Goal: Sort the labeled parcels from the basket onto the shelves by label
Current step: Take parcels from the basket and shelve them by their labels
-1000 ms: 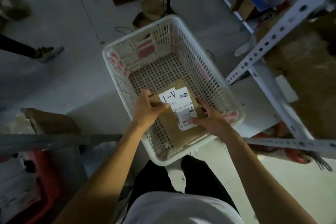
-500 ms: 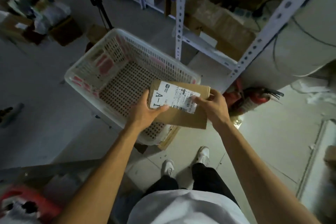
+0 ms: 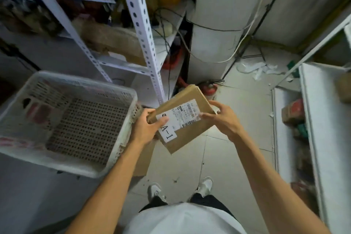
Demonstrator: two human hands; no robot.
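A flat brown cardboard parcel (image 3: pixel 190 135) with a white shipping label marked "A-1" is held in the air between both hands, above the floor and to the right of the basket. My left hand (image 3: pixel 150 127) grips its left edge, thumb lying on the label. My right hand (image 3: pixel 222 119) grips its right edge, fingers curled over the top. The white perforated plastic basket (image 3: pixel 117 159) sits at the left with no parcel showing inside. A white slotted-metal shelf unit (image 3: pixel 140 24) rises behind the basket, its levels stuffed with boxes and bags.
A second white shelf (image 3: pixel 322 138) with small goods runs down the right edge. Cables, a red fire extinguisher (image 3: pixel 209 89) and paper scraps lie on the tiled floor ahead by a white pillar. A cardboard piece (image 3: pixel 144 159) sticks out under the basket. My feet stand below.
The parcel came up out of the basket and swung right, clear of it. The view turned from the basket toward the shelves and the floor corner.
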